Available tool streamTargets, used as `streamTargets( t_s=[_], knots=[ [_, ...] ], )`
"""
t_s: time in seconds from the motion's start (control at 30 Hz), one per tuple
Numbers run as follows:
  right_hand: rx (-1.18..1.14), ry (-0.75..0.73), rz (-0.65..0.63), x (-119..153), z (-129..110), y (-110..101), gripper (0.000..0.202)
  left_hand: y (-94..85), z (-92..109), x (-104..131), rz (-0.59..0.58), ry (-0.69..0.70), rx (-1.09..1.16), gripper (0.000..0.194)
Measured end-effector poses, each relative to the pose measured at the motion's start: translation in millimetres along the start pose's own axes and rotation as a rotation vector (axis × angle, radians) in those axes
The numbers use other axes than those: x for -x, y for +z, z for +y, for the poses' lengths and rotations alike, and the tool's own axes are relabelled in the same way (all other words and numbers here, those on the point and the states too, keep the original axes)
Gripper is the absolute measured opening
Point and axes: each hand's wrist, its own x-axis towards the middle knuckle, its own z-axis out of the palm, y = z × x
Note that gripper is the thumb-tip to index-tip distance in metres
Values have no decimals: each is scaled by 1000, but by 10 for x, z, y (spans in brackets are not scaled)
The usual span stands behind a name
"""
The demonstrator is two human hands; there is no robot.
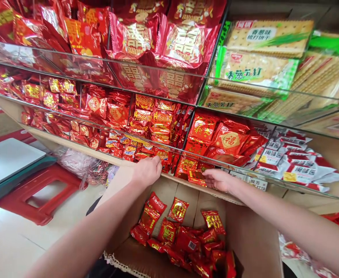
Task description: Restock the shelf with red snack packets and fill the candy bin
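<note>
A cardboard box (255, 235) stands below the shelf, holding several small red snack packets (188, 239) with gold print. My left hand (148, 171) is closed over the box's far rim, against the shelf front; its fingertips are partly hidden. To the right, my right hand (218, 180) has its fingers stretched out and slightly bent. Its fingertips are at a red packet (197, 177) low in the shelf compartment; whether they touch it I cannot tell. Behind that packet, more red packets (229, 137) are stacked behind a clear front strip.
Green-and-clear cracker packs (253, 71) and large red packs (183, 42) fill the upper shelf. White-and-red packets (298, 164) lie at lower right. A red plastic stool (46, 193) and a white-topped surface (10, 158) stand at left, beside bagged goods (77, 162) on the floor.
</note>
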Motion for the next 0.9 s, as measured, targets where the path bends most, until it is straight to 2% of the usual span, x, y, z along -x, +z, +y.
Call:
streamTargets(
  t_s=[0.1,0.2,0.33,0.4,0.47,0.67,0.9],
  knots=[
    [89,22,-74,-48,-10,41,17,-2,-7,-8,2,7,9,32],
    [106,5,-155,-39,-3,-14,20,2,-16,-14,12,28,20,31],
    [-104,-154,-333,-51,26,-253,19,18,-26,-15,29,46,2,29],
    [-210,-227,-359,-98,38,-341,19,25,-29,-13,47,57,-10,29],
    [-228,-279,-309,-169,41,-354,17,29,-28,-10,50,54,-9,29],
    [-188,-418,-147,-437,6,-184,14,33,-24,-5,50,40,-8,30],
    [-126,-569,64,-680,-8,-110,5,14,-13,-9,40,33,7,29]
  ],
)
